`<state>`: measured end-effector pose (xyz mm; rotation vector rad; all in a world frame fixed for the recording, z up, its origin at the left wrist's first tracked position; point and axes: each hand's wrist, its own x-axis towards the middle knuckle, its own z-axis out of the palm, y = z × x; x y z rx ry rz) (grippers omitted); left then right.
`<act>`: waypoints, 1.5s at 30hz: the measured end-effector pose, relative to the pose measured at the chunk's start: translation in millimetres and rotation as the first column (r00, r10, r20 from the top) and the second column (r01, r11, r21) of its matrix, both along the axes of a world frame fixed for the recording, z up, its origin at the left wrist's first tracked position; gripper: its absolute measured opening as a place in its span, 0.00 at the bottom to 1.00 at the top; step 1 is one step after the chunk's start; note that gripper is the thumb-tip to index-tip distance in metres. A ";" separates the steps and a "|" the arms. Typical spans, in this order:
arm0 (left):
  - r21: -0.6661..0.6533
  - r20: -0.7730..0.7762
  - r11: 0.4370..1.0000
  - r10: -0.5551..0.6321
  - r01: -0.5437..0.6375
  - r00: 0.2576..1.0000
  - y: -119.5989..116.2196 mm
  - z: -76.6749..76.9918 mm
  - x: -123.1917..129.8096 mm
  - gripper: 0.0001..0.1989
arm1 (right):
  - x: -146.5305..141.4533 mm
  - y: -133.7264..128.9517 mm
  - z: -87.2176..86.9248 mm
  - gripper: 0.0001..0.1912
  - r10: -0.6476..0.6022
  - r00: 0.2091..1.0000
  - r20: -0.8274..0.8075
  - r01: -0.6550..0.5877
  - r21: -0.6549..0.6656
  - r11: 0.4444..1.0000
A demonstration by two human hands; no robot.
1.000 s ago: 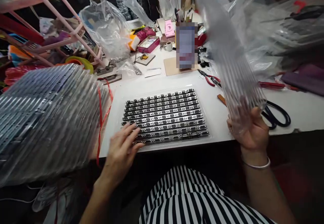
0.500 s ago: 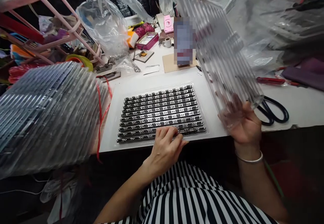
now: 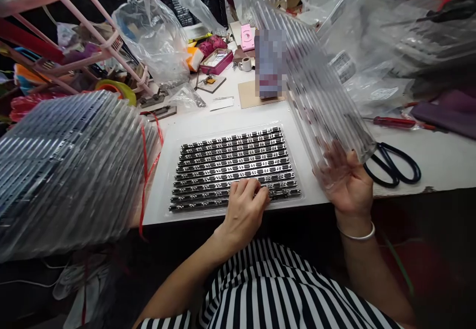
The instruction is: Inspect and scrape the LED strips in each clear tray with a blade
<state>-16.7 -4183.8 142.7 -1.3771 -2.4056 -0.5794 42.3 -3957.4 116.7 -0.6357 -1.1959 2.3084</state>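
Observation:
A clear plastic tray [image 3: 297,163] lies flat on the white table, filled with several rows of black-and-silver connectors [image 3: 232,162]. My left hand [image 3: 247,205] rests over the front rows, fingers bent and pressed together; whatever lies under the fingertips is hidden. On the right, my right hand [image 3: 349,183] grips the lower end of a clear ribbed plastic tray [image 3: 320,81], which is raised and tilted above the table. At the left stands a thick stack of filled clear trays [image 3: 70,170], with a red ribbon [image 3: 147,175] at its right side.
Black-handled scissors [image 3: 397,165] and a red screwdriver [image 3: 397,122] lie at the right. Behind are a brown board [image 3: 247,96], a tape roll [image 3: 245,64], a magenta box [image 3: 219,63] and plastic bags [image 3: 152,36]. A pink rack [image 3: 92,31] stands at the back left.
My right hand and the ribbed tray have shifted slightly left. My left hand has moved a little up over the front rows, its fingers drawn in closer.

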 end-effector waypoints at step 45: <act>0.088 0.277 0.993 0.057 -0.084 0.959 -14.2 23.0 -18.3 0.05 | 3.4 0.8 -2.2 0.17 -0.014 0.992 -0.121 0.017 0.028 0.999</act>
